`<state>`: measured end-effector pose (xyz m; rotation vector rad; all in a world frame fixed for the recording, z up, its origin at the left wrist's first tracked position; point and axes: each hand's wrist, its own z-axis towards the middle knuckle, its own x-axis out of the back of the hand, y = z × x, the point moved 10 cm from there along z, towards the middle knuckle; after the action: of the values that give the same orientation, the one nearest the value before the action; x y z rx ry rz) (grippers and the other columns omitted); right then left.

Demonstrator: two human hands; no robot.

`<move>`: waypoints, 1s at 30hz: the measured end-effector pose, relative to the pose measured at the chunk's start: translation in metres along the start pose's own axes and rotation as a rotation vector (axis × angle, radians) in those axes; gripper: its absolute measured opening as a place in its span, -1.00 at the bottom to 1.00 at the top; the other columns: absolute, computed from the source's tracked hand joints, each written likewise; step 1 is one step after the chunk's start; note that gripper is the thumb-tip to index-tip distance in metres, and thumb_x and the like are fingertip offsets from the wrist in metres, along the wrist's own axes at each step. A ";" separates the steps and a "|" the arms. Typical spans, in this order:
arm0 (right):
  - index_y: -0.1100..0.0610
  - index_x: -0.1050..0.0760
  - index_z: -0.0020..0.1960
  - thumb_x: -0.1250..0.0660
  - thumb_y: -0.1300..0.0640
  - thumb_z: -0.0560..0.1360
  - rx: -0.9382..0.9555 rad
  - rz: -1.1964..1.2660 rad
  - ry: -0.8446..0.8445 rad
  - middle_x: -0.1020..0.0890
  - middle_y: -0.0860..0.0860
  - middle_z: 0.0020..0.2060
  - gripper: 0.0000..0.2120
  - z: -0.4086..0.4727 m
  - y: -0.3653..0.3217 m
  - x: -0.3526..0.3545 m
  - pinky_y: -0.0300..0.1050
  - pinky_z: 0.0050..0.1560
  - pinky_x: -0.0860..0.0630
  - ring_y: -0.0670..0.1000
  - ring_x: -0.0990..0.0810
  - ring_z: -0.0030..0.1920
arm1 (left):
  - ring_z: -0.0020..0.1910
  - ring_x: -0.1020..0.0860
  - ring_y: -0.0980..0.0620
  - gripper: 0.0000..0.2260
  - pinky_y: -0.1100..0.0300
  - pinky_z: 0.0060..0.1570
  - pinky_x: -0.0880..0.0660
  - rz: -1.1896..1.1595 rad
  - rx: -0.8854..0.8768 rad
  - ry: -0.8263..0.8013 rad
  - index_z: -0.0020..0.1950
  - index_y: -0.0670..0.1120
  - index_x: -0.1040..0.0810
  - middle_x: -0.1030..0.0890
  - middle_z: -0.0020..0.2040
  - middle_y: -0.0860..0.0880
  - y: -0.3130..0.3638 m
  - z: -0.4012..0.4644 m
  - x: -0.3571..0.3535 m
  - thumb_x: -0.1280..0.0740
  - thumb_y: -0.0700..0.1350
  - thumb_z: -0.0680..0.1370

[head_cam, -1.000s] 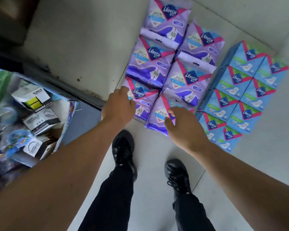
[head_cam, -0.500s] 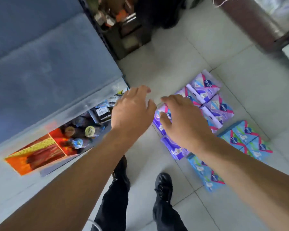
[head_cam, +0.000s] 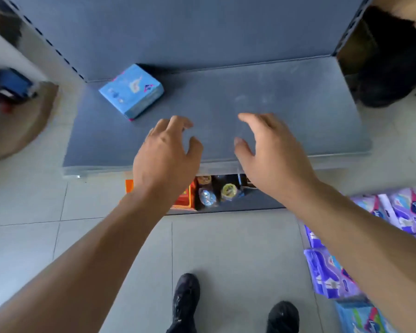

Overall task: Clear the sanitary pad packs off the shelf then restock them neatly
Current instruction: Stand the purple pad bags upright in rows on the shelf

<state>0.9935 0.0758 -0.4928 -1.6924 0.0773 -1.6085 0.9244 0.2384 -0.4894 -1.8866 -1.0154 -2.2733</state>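
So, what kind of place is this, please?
Probably a small shop: a blue retail shelf with one blue pad pack, bottled goods on the lower shelf, purple pad packs on the floor.

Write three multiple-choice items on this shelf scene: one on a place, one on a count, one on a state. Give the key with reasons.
1. Where on the shelf does the blue pack lie?
A. back left
B. front right
C. front centre

2. How many packs lie on the shelf?
A. three
B. one
C. none

3. What do the left hand and right hand hold?
A. a purple pack each
B. the blue pack between them
C. nothing

Key:
1 A, the blue pack sits near the back panel at the left end.
2 B, only that pack is on the board; the purple packs lie on the floor.
3 C, both hands hover over the shelf with fingers spread and empty.
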 end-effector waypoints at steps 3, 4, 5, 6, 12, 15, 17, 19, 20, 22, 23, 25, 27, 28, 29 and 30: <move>0.10 -0.38 0.41 -0.26 0.06 0.56 0.018 0.050 -0.029 -0.49 0.07 0.28 -0.57 0.034 -0.050 -0.049 0.04 0.21 -0.44 0.12 -0.46 0.26 | 0.21 -0.48 -0.04 -0.70 0.04 0.05 -0.49 -0.022 0.089 0.047 0.28 0.05 -0.45 -0.48 0.26 0.01 -0.069 0.018 0.026 -0.25 0.02 0.56; 0.09 -0.37 0.42 -0.26 0.06 0.57 -0.001 0.078 -0.031 -0.49 0.06 0.29 -0.57 0.041 -0.053 -0.055 0.01 0.21 -0.44 0.10 -0.48 0.25 | 0.23 -0.46 -0.04 -0.68 0.03 0.06 -0.47 -0.029 0.117 0.043 0.31 0.04 -0.42 -0.44 0.29 0.00 -0.079 0.022 0.025 -0.25 0.02 0.56; 0.08 -0.36 0.42 -0.26 0.07 0.57 -0.015 0.111 -0.032 -0.49 0.05 0.30 -0.57 0.052 -0.062 -0.068 0.00 0.21 -0.44 0.08 -0.49 0.24 | 0.26 -0.44 -0.04 -0.64 0.02 0.09 -0.46 -0.048 0.158 0.039 0.34 0.03 -0.38 -0.39 0.32 0.00 -0.098 0.028 0.028 -0.26 0.01 0.56; 0.07 -0.35 0.43 -0.26 0.09 0.57 -0.035 0.133 -0.040 -0.49 0.04 0.31 -0.56 0.066 -0.071 -0.084 -0.01 0.23 -0.43 0.07 -0.50 0.24 | 0.29 -0.42 -0.04 -0.61 0.02 0.12 -0.45 -0.081 0.200 0.036 0.38 0.02 -0.34 -0.36 0.36 -0.01 -0.120 0.036 0.031 -0.27 -0.01 0.55; 0.06 -0.15 0.54 -0.20 0.16 0.56 -0.207 0.159 -0.140 -0.42 0.03 0.40 -0.43 0.133 -0.081 -0.141 -0.02 0.33 -0.40 0.03 -0.43 0.34 | 0.42 -0.31 -0.09 -0.39 0.00 0.33 -0.38 -0.218 0.341 -0.078 0.53 -0.05 -0.09 -0.19 0.52 -0.05 -0.189 0.080 0.016 -0.29 -0.06 0.55; 0.03 -0.03 0.58 -0.18 0.18 0.55 -0.261 0.143 -0.214 -0.32 0.01 0.48 -0.36 0.153 -0.080 -0.159 -0.12 0.37 -0.29 0.02 -0.34 0.43 | 0.37 -0.37 -0.10 -0.37 0.00 0.31 -0.40 -0.357 0.415 -0.131 0.54 -0.08 -0.08 -0.27 0.48 -0.08 -0.203 0.097 0.001 -0.28 -0.07 0.54; 0.03 0.02 0.59 -0.17 0.17 0.56 -0.288 0.130 -0.260 -0.22 -0.01 0.53 -0.34 0.162 -0.082 -0.169 -0.12 0.39 -0.24 0.04 -0.25 0.48 | 0.23 -0.48 -0.09 -0.43 -0.01 0.16 -0.51 -0.436 0.435 -0.151 0.50 -0.04 -0.14 -0.40 0.36 -0.04 -0.205 0.103 -0.007 -0.27 -0.09 0.53; 0.04 0.01 0.58 -0.17 0.17 0.56 -0.314 0.112 -0.296 -0.22 -0.01 0.53 -0.34 0.166 -0.083 -0.176 -0.10 0.37 -0.26 0.06 -0.24 0.48 | 0.12 -0.52 -0.08 -0.53 0.06 -0.02 -0.53 -0.483 0.442 -0.163 0.42 -0.01 -0.25 -0.46 0.19 0.04 -0.203 0.106 -0.014 -0.25 -0.14 0.52; 0.05 -0.04 0.57 -0.18 0.18 0.55 -0.322 0.118 -0.310 -0.27 -0.01 0.51 -0.36 0.165 -0.083 -0.180 -0.10 0.35 -0.29 0.07 -0.28 0.46 | 0.08 -0.54 -0.08 -0.58 0.08 -0.11 -0.53 -0.504 0.432 -0.162 0.37 0.00 -0.30 -0.49 0.15 0.07 -0.202 0.108 -0.016 -0.24 -0.16 0.51; 0.06 -0.20 0.51 -0.18 0.22 0.52 -0.325 0.178 -0.307 -0.40 -0.03 0.42 -0.44 0.161 -0.085 -0.184 -0.10 0.26 -0.39 0.07 -0.38 0.38 | 0.08 -0.56 -0.08 -0.59 0.08 -0.16 -0.53 -0.545 0.382 -0.165 0.35 0.03 -0.35 -0.54 0.18 0.07 -0.196 0.109 -0.018 -0.23 -0.14 0.50; 0.06 -0.24 0.48 -0.18 0.24 0.51 -0.320 0.215 -0.283 -0.44 -0.05 0.38 -0.46 0.158 -0.086 -0.183 -0.11 0.25 -0.41 0.05 -0.41 0.35 | 0.14 -0.54 -0.06 -0.55 0.06 -0.10 -0.54 -0.555 0.350 -0.172 0.39 0.05 -0.34 -0.53 0.24 0.06 -0.192 0.108 -0.018 -0.24 -0.14 0.50; 0.07 -0.23 0.49 -0.18 0.26 0.51 -0.319 0.254 -0.198 -0.42 -0.03 0.37 -0.44 0.155 -0.083 -0.174 -0.15 0.23 -0.38 0.03 -0.37 0.34 | 0.31 -0.44 0.03 -0.44 0.06 0.12 -0.51 -0.531 0.296 -0.170 0.51 0.06 -0.23 -0.44 0.38 0.05 -0.183 0.103 -0.018 -0.25 -0.17 0.52; 0.08 -0.18 0.52 -0.19 0.26 0.51 -0.370 0.292 -0.143 -0.33 0.04 0.42 -0.41 0.155 -0.074 -0.164 -0.27 0.15 -0.30 0.02 -0.32 0.39 | 0.37 -0.35 0.06 -0.37 -0.01 0.23 -0.47 -0.493 0.292 -0.132 0.56 0.05 -0.11 -0.35 0.43 0.04 -0.177 0.099 -0.015 -0.25 -0.20 0.53; 0.07 -0.12 0.55 -0.19 0.26 0.52 -0.407 0.307 -0.159 -0.27 0.03 0.47 -0.38 0.155 -0.068 -0.164 -0.29 0.14 -0.25 0.02 -0.27 0.43 | 0.36 -0.36 0.03 -0.36 -0.06 0.19 -0.50 -0.507 0.331 -0.109 0.56 0.06 -0.08 -0.33 0.43 0.03 -0.179 0.097 -0.015 -0.24 -0.20 0.52; 0.06 -0.04 0.57 -0.18 0.25 0.53 -0.436 0.314 -0.193 -0.21 0.01 0.51 -0.34 0.155 -0.063 -0.164 -0.27 0.16 -0.22 0.02 -0.23 0.47 | 0.32 -0.39 0.00 -0.36 -0.07 0.12 -0.54 -0.545 0.391 -0.093 0.55 0.07 -0.08 -0.33 0.41 0.02 -0.181 0.097 -0.017 -0.24 -0.18 0.52; 0.04 0.01 0.58 -0.17 0.24 0.54 -0.448 0.315 -0.229 -0.19 -0.01 0.53 -0.32 0.156 -0.061 -0.166 -0.25 0.17 -0.23 0.02 -0.22 0.47 | 0.27 -0.43 -0.03 -0.39 -0.03 0.02 -0.58 -0.585 0.444 -0.082 0.53 0.04 -0.09 -0.35 0.38 0.02 -0.183 0.098 -0.021 -0.23 -0.17 0.52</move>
<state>1.0687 0.2826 -0.5776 -2.0680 0.5967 -1.2114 0.9407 0.4225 -0.5865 -1.6495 -2.1029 -1.9446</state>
